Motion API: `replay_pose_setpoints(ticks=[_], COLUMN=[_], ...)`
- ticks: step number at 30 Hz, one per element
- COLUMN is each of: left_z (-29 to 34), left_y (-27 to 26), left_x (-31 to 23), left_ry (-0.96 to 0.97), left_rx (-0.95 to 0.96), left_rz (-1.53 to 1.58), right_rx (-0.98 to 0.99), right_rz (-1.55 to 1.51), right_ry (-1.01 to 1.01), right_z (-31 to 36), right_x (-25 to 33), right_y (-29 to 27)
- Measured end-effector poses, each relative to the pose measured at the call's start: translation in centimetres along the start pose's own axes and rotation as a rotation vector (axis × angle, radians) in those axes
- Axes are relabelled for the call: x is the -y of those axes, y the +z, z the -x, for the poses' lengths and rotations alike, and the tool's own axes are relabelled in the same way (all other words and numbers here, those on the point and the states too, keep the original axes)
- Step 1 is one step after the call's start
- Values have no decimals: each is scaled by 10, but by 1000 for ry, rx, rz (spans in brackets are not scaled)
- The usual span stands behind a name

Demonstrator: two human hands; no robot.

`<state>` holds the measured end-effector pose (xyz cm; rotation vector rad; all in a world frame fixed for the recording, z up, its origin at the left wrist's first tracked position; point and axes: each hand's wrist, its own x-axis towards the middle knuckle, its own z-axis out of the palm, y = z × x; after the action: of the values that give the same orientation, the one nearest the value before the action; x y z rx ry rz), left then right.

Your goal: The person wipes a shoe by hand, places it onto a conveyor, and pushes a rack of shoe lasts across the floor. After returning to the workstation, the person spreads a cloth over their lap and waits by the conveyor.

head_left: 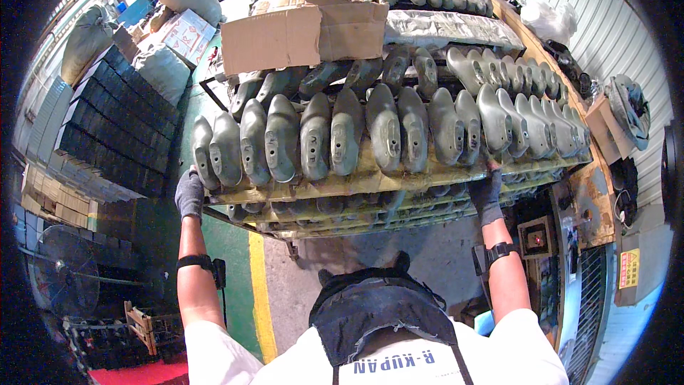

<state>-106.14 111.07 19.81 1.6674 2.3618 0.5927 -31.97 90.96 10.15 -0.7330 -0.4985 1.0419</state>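
A tiered rack (pixel 313 190) with a yellowish front edge stands before me. Grey-green shoe lasts (pixel 283 139) are lined up along its top shelf, soles toward me, and more lasts show on the tier below. My left hand (pixel 189 195), in a dark grey glove, is closed around the rack's left front corner. Farther right, my gloved right hand (pixel 486 196) grips the front edge, its fingertips coming up beside the lasts. Both arms are stretched forward. The undersides of both hands are partly hidden.
A torn cardboard box (pixel 285 36) lies on lasts behind the front row. Stacked dark boxes (pixel 117 128) stand at left, above a floor fan (pixel 68 271). A wooden-edged bench (pixel 598 199) runs along the right. A yellow line (pixel 262 292) crosses the green and grey floor.
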Motion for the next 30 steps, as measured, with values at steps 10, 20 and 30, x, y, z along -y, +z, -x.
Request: replay_pose_setpoints(ticks=[10,20,30], left_z=[-2,-9,-27], left_y=[0,7,23], left_x=[1,11,37], left_ry=[19,83,111], left_rx=[24,31,41], left_rz=[33,55,137], right_rx=[-25,45,-74], right_rz=[60,-12,83], right_ry=[-13,8,-29], right_z=[-4,-2,-7], right_x=[-2,0,-5], right_y=[-7,-2,-8])
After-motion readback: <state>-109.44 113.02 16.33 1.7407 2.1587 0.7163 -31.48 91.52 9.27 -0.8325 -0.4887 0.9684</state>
